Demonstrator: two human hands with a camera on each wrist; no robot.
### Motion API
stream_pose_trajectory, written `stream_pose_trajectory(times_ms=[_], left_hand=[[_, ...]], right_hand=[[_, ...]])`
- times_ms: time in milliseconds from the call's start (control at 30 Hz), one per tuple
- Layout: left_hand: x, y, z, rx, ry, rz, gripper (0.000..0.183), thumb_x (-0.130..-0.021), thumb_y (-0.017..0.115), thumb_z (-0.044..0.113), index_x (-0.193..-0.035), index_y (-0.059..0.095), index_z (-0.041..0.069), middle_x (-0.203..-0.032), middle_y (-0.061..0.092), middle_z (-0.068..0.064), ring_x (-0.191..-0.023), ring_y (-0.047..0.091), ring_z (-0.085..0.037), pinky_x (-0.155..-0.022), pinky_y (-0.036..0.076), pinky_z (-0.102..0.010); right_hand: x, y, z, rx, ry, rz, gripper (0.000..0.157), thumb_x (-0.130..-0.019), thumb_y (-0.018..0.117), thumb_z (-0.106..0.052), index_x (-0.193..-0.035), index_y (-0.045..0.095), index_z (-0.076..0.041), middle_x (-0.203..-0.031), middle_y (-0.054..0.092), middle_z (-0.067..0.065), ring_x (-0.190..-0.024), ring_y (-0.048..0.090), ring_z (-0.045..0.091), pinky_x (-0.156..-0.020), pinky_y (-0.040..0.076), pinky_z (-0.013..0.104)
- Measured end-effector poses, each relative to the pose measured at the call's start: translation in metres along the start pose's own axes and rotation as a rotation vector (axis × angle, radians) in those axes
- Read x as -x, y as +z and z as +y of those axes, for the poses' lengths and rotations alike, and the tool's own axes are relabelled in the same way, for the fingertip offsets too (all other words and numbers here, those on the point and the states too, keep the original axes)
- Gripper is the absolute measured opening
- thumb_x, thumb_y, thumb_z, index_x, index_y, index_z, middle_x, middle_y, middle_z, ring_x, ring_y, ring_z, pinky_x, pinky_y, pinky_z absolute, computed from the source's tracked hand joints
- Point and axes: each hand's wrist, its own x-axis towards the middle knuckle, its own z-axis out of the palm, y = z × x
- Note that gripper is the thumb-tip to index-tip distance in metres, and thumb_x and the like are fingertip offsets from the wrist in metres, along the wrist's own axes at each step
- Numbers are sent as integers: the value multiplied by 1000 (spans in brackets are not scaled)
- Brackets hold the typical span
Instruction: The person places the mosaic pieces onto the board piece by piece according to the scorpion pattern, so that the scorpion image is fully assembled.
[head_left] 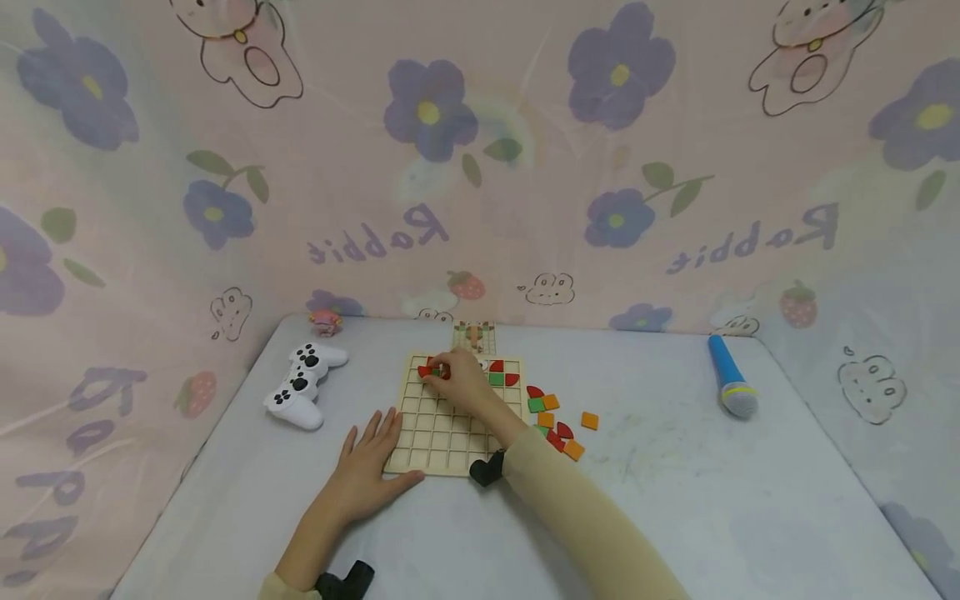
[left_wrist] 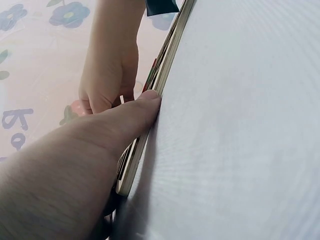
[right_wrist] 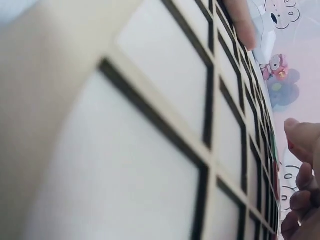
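Observation:
A pale wooden grid board (head_left: 431, 433) lies flat on the table. My left hand (head_left: 366, 475) rests at its lower left corner with fingers spread; in the left wrist view the thumb (left_wrist: 142, 107) touches the board's edge. Over the upper left cells, my right hand (head_left: 467, 385) pinches a small red piece (right_wrist: 291, 145), mostly hidden by the fingers. A red quarter-round tile (head_left: 424, 372) shows beside the fingertips. Toward the upper right of the board sit a green square tile (head_left: 497, 379) and several red ones. The right hand hides part of the upper rows.
Loose orange, green and red tiles (head_left: 551, 402) lie right of the board. Behind it is a patterned card (head_left: 474, 337). A white game controller (head_left: 300, 385) and a small pink figurine (head_left: 326, 322) are at left, a blue toy microphone (head_left: 731, 377) at right.

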Motion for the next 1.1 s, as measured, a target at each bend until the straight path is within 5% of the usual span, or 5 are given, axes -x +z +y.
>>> stream_pose_trajectory(times_ms=[300, 567, 767, 1100], left_hand=[[-2, -1, 0, -4, 1, -14, 108, -94, 66, 69, -168, 24, 3, -174, 20, -16, -164, 9, -40, -128, 0, -69], [-2, 0, -1, 3, 1, -18, 108, -94, 65, 70, -167, 24, 3, -175, 20, -16, -164, 8, -39, -127, 0, -69], [-3, 0, -1, 0, -5, -31, 108, -95, 65, 70, -168, 23, 3, -175, 19, -16, -164, 7, -39, -127, -1, -69], [-2, -2, 0, 1, -12, -35, 107, -95, 66, 68, -167, 22, 2, -175, 18, -16, -164, 7, -40, -128, -2, -69]], right_hand=[[-3, 1, -2, 24, 10, -15, 26, -100, 77, -27, -120, 80, -10, -91, 65, 5, -80, 52, 15, -69, 44, 26], [-7, 7, -5, 64, 7, -16, 27, -99, 77, -28, -120, 81, -11, -109, 73, 9, -99, 63, 23, -87, 53, 39], [-8, 10, -8, 97, 28, -4, 27, -98, 78, -30, -118, 82, -13, -110, 73, 12, -101, 66, 27, -87, 56, 43], [-9, 10, -9, 75, 62, -20, 28, -98, 79, -30, -119, 81, -13, -112, 72, 10, -103, 66, 25, -87, 55, 40]])
